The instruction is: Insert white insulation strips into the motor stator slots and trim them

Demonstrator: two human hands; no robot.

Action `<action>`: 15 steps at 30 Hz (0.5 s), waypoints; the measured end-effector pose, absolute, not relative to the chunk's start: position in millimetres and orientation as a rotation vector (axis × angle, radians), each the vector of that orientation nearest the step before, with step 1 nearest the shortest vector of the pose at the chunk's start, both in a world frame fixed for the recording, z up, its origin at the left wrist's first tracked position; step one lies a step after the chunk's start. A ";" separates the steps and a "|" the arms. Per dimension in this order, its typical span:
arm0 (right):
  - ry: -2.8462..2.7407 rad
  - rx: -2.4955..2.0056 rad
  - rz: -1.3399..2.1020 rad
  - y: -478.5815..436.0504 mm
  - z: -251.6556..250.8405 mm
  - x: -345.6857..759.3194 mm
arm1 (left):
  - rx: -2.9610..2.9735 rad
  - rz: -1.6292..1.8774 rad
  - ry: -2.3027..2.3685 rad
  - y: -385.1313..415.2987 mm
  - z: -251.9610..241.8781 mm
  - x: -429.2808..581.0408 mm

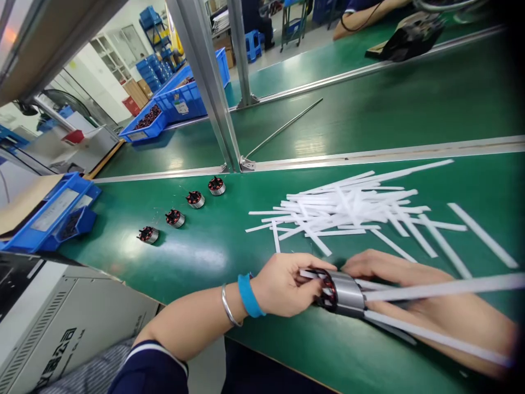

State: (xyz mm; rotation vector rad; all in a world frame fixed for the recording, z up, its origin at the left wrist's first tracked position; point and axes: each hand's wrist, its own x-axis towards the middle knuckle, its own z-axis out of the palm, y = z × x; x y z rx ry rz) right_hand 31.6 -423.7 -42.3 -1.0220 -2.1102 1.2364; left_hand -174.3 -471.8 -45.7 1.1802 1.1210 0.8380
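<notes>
A motor stator with a silvery metal body and dark red windings lies on its side between my hands, near the bench's front edge. Several white strips run out of its right end, two of them long. My left hand is closed at the winding end, its thumb and fingers pinching the short end of a white strip that pokes out there. Behind and under the metal body, my right hand steadies the stator; its fingers are partly hidden by the stator and strips.
Beyond my hands a loose pile of white strips covers the green bench. Four-like stators stand in a slanting row, the nearest stator at left. Blue bins, a metal post, a thin rod and another person's arm are farther back.
</notes>
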 end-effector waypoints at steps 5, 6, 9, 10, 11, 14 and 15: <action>-2.136 -0.935 1.354 -432.1 -38.9 22.2 | 1.227 0.908 1.093 -472.8 -43.7 -174.6; -2.109 -0.929 1.372 -432.5 -40.2 22.8 | 1.218 0.917 1.082 -472.9 -43.0 -174.5; -2.033 -0.927 1.393 -431.7 -44.8 26.3 | 1.174 0.930 1.030 -473.6 -41.2 -173.8; -2.026 -0.924 1.392 -431.2 -45.7 27.1 | 1.157 0.935 1.012 -473.9 -40.9 -173.5; -2.024 -0.920 1.388 -430.9 -45.8 27.4 | 1.141 0.941 0.996 -474.1 -40.9 -173.3; -2.039 -0.882 1.377 -430.8 -41.8 25.2 | 1.104 0.942 0.973 -474.7 -42.1 -173.4; -2.041 -0.883 1.388 -430.7 -39.1 24.0 | 1.089 0.936 0.964 -474.6 -42.6 -173.8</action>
